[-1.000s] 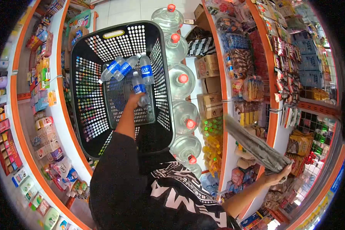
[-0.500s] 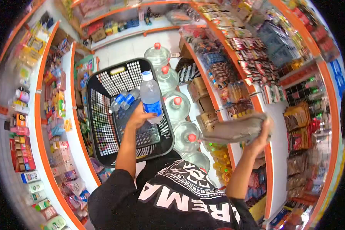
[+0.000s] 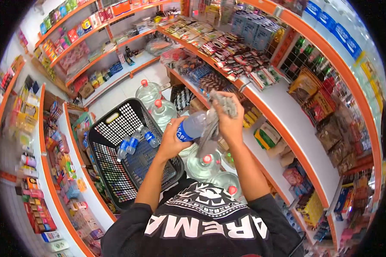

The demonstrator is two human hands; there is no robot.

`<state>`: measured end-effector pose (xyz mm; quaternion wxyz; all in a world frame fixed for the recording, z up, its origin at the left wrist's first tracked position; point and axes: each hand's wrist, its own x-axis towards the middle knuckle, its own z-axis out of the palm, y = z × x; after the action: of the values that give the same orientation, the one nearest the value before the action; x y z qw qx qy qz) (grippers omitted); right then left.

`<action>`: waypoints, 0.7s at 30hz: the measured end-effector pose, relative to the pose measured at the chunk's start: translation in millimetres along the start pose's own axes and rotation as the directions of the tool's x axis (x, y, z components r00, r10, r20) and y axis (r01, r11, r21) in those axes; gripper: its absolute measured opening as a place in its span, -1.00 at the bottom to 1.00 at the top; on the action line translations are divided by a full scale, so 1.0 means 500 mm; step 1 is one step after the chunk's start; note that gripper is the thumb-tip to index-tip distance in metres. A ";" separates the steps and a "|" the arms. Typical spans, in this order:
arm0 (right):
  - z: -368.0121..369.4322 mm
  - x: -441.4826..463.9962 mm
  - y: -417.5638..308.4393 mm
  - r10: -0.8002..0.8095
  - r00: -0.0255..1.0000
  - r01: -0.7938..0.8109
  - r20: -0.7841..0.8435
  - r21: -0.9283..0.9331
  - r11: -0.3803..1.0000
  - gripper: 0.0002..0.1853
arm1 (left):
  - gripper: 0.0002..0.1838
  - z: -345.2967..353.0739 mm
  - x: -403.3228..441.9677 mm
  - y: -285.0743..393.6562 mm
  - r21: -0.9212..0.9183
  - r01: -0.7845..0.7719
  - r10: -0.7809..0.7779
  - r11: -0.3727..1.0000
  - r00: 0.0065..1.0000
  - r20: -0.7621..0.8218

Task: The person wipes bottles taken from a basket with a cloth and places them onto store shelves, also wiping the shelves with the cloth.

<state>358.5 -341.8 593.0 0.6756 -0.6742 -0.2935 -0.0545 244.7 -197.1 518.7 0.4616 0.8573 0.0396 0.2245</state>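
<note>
Between left hand (image 3: 171, 139) and right hand (image 3: 230, 120), a bottle (image 3: 188, 127), with a cloth (image 3: 208, 132) at its right end; to the left, three bottles (image 3: 133, 142) in a basket (image 3: 146, 168); along the basket's right side, a row of water jugs (image 3: 203, 165); beyond, a stocked back shelf (image 3: 141, 62); at right, packets (image 3: 236, 55) on a side shelf (image 3: 296, 128).

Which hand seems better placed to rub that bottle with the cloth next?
Right hand, I'd judge: it holds the grey cloth at one end of the bottle, while the left hand grips it near the blue label.
</note>
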 end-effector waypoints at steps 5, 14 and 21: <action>-0.054 0.008 0.012 0.238 0.942 -0.143 -0.235 0.359 0.922 -0.75 | -0.13 0.017 0.016 0.038 -0.438 0.159 -0.096 0.885 0.982 0.162; -0.111 -0.017 -0.074 0.146 0.984 -0.155 0.106 0.074 0.985 -0.78 | -0.18 0.032 0.034 0.049 -0.263 -0.002 0.062 0.965 0.973 0.221; -0.272 0.013 -0.130 -0.074 0.951 -0.025 -0.299 -0.314 0.949 -0.76 | -0.17 0.015 0.120 0.129 -0.424 -0.083 0.209 0.902 0.944 0.257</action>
<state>377.4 -473.5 664.4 0.5965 -0.7523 -0.1809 -0.2133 292.5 -223.1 588.3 0.6124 0.7664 -0.1429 0.1310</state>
